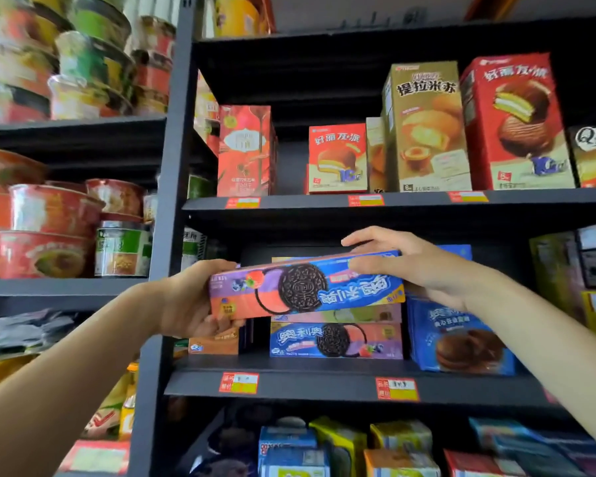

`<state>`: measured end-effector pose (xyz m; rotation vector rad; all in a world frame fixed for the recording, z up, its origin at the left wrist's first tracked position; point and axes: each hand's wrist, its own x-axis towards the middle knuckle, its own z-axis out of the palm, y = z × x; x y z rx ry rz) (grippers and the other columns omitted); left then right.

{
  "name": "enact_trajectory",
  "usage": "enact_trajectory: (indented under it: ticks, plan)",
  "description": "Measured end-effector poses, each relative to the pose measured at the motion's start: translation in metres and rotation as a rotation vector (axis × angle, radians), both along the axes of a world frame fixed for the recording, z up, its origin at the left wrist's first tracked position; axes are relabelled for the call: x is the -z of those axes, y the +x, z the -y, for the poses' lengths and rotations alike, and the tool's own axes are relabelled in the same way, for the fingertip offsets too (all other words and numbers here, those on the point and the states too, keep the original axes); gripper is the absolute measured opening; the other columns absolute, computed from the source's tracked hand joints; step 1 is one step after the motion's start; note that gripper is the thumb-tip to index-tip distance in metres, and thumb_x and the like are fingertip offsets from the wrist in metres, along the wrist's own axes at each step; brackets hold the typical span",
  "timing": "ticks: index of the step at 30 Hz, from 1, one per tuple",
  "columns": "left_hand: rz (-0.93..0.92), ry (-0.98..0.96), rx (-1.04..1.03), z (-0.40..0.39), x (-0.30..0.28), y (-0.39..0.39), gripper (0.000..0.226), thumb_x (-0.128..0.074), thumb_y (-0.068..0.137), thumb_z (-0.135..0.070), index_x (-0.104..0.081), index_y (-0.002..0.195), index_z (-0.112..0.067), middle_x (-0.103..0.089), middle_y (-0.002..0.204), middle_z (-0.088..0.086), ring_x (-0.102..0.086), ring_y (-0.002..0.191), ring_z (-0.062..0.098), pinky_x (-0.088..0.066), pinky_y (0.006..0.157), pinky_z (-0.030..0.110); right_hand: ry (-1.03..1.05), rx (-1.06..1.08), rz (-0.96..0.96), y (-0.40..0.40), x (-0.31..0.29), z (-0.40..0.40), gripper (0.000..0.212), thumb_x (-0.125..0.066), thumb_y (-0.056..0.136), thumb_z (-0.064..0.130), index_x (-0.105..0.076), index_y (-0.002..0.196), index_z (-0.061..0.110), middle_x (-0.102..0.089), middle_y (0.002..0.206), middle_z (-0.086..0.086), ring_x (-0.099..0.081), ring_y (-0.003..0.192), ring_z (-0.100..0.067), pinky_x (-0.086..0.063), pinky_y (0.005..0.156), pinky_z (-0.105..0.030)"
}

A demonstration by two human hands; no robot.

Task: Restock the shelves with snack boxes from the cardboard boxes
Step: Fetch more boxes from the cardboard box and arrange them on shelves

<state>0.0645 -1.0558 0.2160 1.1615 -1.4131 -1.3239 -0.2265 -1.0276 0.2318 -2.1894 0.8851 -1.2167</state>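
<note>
I see both hands raised at the centre of the frame, holding 1 Oreo cookie box (pixel 305 287) lengthwise in front of the middle shelf (pixel 324 382) of the black rack. The box is upside down, its print inverted, and tilted slightly, the right end higher. My left hand (pixel 190 301) has its grip closed around the box's left end, fingers curled beneath and thumb along the top edge. My right hand (pixel 410 266) grips the right end, thumb over the top edge and fingers pressed on the front face. Just behind the held box, a stack of Oreo boxes (pixel 336 340) lies flat on that shelf, with a blue chocolate pie box (pixel 460 339) just beside it to the right. On the shelf above, in the upper right of the frame, stand a tall gold tiramisu cake box (pixel 427 129) and red chocolate pie boxes (pixel 515 122). Instant noodle bowls (pixel 49 232) fill the rack at the left of the frame.
</note>
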Motion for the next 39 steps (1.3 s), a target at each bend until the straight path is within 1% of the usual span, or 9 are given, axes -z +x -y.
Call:
enact_trajectory:
  ticks: [3,7,13,20,26,30,34,37,39]
  plan:
    - [0.006,-0.02,0.05,-0.001,-0.001,-0.002,0.054,-0.05,0.08,-0.058,-0.071,0.079,-0.008,-0.068,0.078,0.019,-0.066,0.062,0.031,-0.058,0.056,0.032,-0.03,0.036,0.114,0.002,-0.004,0.001,0.031,-0.073,0.064,0.029,-0.066,0.092,0.019,-0.07,0.087,-0.005,-0.067,0.072,-0.011,-0.053,0.062,-0.023]
    - [0.474,-0.37,0.028,-0.008,0.002,-0.001,0.062,-0.079,0.047,-0.065,-0.068,0.093,-0.025,-0.063,0.098,-0.005,-0.056,0.09,0.016,-0.041,0.084,0.03,-0.144,0.104,0.291,0.0,-0.017,-0.002,0.035,-0.075,0.064,0.023,-0.06,0.096,0.024,-0.067,0.091,-0.004,-0.066,0.068,-0.011,-0.053,0.062,-0.024]
    - [0.399,-0.638,0.286,-0.039,-0.012,-0.055,0.04,-0.075,0.073,-0.038,-0.063,0.11,-0.03,-0.068,0.112,-0.006,-0.062,0.104,0.006,-0.048,0.087,0.025,-0.484,0.228,-0.099,0.04,-0.034,-0.03,0.057,-0.081,0.064,0.039,-0.052,0.113,0.031,-0.062,0.113,-0.013,-0.063,0.091,-0.026,-0.052,0.087,-0.039]
    - [-0.254,-0.671,0.107,-0.034,-0.001,-0.063,0.027,-0.065,0.079,-0.023,-0.064,0.103,-0.012,-0.073,0.092,0.002,-0.066,0.081,0.015,-0.055,0.077,0.023,-0.845,0.414,-0.259,0.047,-0.026,-0.04,0.064,-0.074,0.072,0.046,-0.047,0.125,0.025,-0.042,0.116,0.008,-0.042,0.104,-0.006,-0.035,0.088,-0.025]
    - [-0.741,-0.505,0.031,-0.015,0.013,-0.068,0.027,-0.062,0.087,-0.025,-0.058,0.11,-0.011,-0.064,0.085,0.005,-0.064,0.065,0.008,-0.054,0.059,0.012,-1.102,0.766,-0.844,0.049,0.016,-0.01,0.075,-0.072,0.075,0.021,-0.035,0.14,0.023,-0.045,0.127,-0.007,-0.051,0.104,-0.028,-0.043,0.086,-0.041]
    - [-0.617,-0.587,-0.069,0.002,0.017,-0.063,0.021,-0.064,0.085,-0.019,-0.058,0.1,-0.005,-0.059,0.096,0.011,-0.059,0.086,0.015,-0.058,0.08,0.026,-1.423,0.811,-0.708,0.028,0.008,0.026,0.079,-0.075,0.052,-0.007,-0.044,0.121,0.017,-0.061,0.112,-0.017,-0.06,0.086,-0.036,-0.051,0.075,-0.043]
    - [-0.154,-0.857,-0.586,0.02,0.017,-0.054,0.048,-0.065,0.085,-0.011,-0.04,0.125,-0.007,-0.046,0.13,0.011,-0.057,0.1,0.018,-0.05,0.084,0.026,-1.563,0.783,-0.676,0.012,0.007,0.051,0.047,-0.035,0.074,0.002,-0.043,0.118,0.016,-0.063,0.111,-0.021,-0.055,0.095,-0.037,-0.051,0.078,-0.046]
    - [0.217,-1.123,-0.674,0.024,0.022,-0.057,0.046,-0.055,0.087,-0.001,-0.039,0.13,-0.008,-0.038,0.131,0.008,-0.051,0.107,0.013,-0.045,0.075,0.009,-1.535,0.81,-0.628,0.005,0.01,0.068,0.049,-0.028,0.074,0.002,-0.044,0.118,0.017,-0.063,0.112,-0.022,-0.043,0.101,-0.033,-0.05,0.08,-0.046]
    - [0.35,-1.235,-0.67,0.029,0.023,-0.061,0.051,-0.05,0.086,0.004,-0.036,0.134,-0.006,-0.034,0.134,0.009,-0.049,0.114,0.018,-0.048,0.088,0.023,-1.529,0.827,-0.597,0.001,0.008,0.079,0.049,-0.03,0.073,0.0,-0.043,0.117,0.016,-0.062,0.113,-0.023,-0.041,0.102,-0.034,-0.049,0.081,-0.048]
